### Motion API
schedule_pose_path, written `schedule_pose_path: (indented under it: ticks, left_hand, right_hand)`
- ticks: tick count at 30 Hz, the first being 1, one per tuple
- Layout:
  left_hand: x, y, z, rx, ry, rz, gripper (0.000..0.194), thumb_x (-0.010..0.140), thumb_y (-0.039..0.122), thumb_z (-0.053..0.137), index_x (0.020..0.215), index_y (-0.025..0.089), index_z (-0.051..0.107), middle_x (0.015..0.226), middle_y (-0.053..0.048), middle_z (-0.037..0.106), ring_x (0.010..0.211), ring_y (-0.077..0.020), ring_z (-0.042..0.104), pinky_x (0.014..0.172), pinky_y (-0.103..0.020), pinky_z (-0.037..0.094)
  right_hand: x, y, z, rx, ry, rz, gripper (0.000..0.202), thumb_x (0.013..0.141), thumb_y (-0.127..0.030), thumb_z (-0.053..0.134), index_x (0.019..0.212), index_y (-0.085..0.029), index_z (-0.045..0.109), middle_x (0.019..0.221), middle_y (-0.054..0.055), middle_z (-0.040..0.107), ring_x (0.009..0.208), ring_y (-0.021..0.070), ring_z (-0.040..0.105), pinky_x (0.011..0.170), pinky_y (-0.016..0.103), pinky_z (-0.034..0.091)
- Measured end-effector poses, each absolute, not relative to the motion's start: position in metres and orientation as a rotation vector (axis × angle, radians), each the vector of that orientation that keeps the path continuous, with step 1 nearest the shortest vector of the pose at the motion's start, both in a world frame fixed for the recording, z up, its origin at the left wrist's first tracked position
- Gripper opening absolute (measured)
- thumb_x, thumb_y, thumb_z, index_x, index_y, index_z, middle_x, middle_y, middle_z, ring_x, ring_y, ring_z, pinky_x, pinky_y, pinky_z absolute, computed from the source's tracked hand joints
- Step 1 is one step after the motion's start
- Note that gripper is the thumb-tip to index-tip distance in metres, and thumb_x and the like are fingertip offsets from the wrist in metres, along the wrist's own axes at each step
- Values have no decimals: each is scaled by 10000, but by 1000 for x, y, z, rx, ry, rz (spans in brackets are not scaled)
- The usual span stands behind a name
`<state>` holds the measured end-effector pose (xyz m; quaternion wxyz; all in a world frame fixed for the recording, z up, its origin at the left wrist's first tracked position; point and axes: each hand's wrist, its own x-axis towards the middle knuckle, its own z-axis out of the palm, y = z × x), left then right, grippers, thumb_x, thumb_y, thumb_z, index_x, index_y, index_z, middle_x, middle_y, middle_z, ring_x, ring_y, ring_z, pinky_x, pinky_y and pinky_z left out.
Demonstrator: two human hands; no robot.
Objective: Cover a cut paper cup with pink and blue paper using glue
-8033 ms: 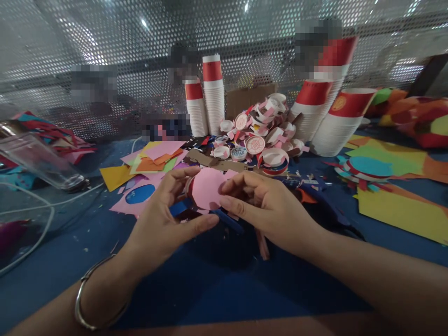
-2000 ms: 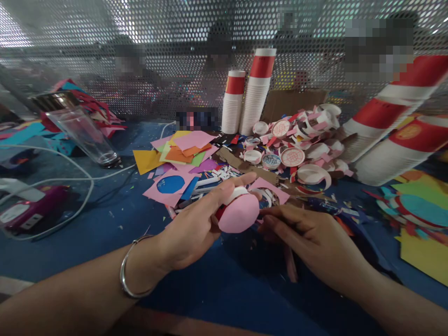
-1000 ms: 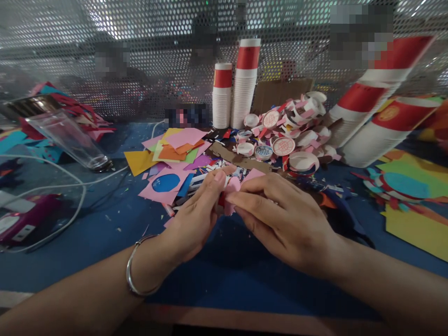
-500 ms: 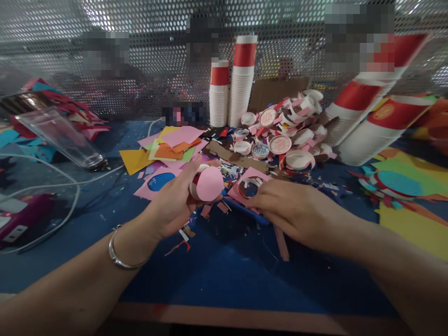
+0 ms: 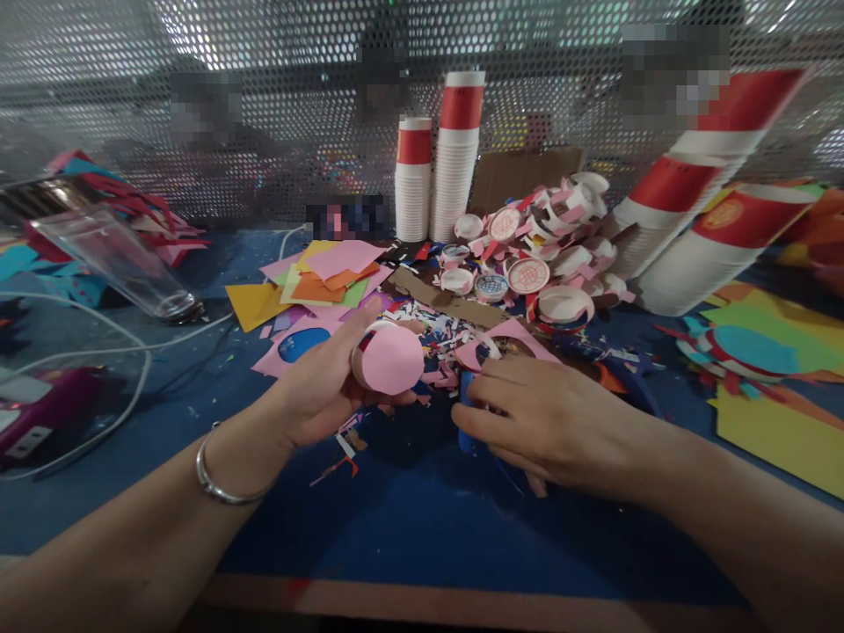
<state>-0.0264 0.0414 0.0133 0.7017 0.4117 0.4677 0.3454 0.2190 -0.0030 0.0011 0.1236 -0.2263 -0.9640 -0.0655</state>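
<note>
In my left hand (image 5: 323,378) is a short piece of paper cup (image 5: 358,362) with a white rim, my fingers wrapped around its side. A round pink paper disc (image 5: 394,359) covers the end that faces me. My right hand (image 5: 527,413) is curled over a blue object (image 5: 466,415), of which only a short strip shows by the fingertips; its kind is hidden. Just beyond the right knuckles lies a pink sheet with a round hole (image 5: 524,334). Small paper scraps (image 5: 432,338) are scattered between the hands.
Stacked paper cups (image 5: 454,167) stand at the back, with tilted stacks (image 5: 665,198) at right. A heap of cut cup bottoms (image 5: 560,220) lies before them. Coloured paper sheets (image 5: 330,272), a clear plastic cup (image 5: 125,259) and a white cable (image 5: 141,347) are on the left.
My right hand has moved slightly nearer and closed over the blue object. The pink sheet with the hole has shifted right. My left hand has turned the cup piece slightly and lowered it.
</note>
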Motion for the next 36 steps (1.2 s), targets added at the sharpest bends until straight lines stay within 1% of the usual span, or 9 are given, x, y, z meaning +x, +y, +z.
schedule_pose_path:
  ticks: [3,6,9,13,19,22,25,29,36]
  left_hand:
    - [-26,40,12,960,1021,793,530,942,626,549,1152,167,711,811,-101,769,646,-220,737,516,-264,575]
    - [-24,37,11,977,1041,805,547,937,640,558,1156,159,703,815,-108,768,643,-220,740,492,-245,560]
    - [-20,33,11,963,1056,807,555,935,648,562,1143,155,710,833,-106,764,657,-212,736,531,-254,585]
    - [-15,27,11,932,1019,812,538,937,626,579,1111,145,745,913,-129,770,732,-211,714,630,-307,644]
    - [-13,22,10,936,958,764,553,926,625,596,1145,143,757,980,-167,780,751,-237,724,612,-328,650]
    - [-13,21,9,924,954,744,542,911,632,616,1103,148,766,988,-167,781,744,-231,719,617,-336,652]
    - [-13,21,10,919,933,716,517,902,637,626,1040,161,774,977,-158,783,756,-233,720,620,-340,653]
    - [-15,20,10,901,963,698,507,879,648,650,1028,177,763,965,-140,769,792,-247,719,625,-366,659]
    - [-14,19,10,949,1066,663,565,829,721,644,787,161,714,751,-105,682,775,-258,672,615,-406,649]
  right_hand:
    - [221,-7,7,-563,-2547,-158,134,948,-126,601,1071,-109,652,914,106,713,855,237,638,767,399,544]
    - [218,-15,15,-567,-2228,-177,176,869,-50,677,1012,-141,632,879,76,736,824,195,674,843,366,577]
    - [210,-26,21,-713,-2063,-205,224,863,-30,692,1025,-177,642,854,52,760,795,175,728,831,312,595]
    - [202,-33,22,-821,-2045,-147,224,897,-67,665,1071,-207,645,879,40,794,840,190,765,850,343,611]
    - [197,-32,24,-820,-2045,-152,224,905,-61,652,1046,-235,654,871,22,792,801,187,763,803,352,617]
    - [196,-31,24,-825,-2068,-140,220,916,-70,637,1028,-257,661,879,15,791,807,190,761,808,351,610]
    - [195,-31,24,-811,-2066,-152,213,916,-86,636,1027,-264,667,867,10,787,787,188,757,796,342,607]
    - [196,-32,26,-826,-2074,-132,201,919,-92,634,1039,-250,667,843,17,786,779,195,760,810,355,611]
    - [196,-31,26,-819,-2105,-72,188,930,-97,625,1054,-233,661,868,31,782,806,198,756,778,347,608]
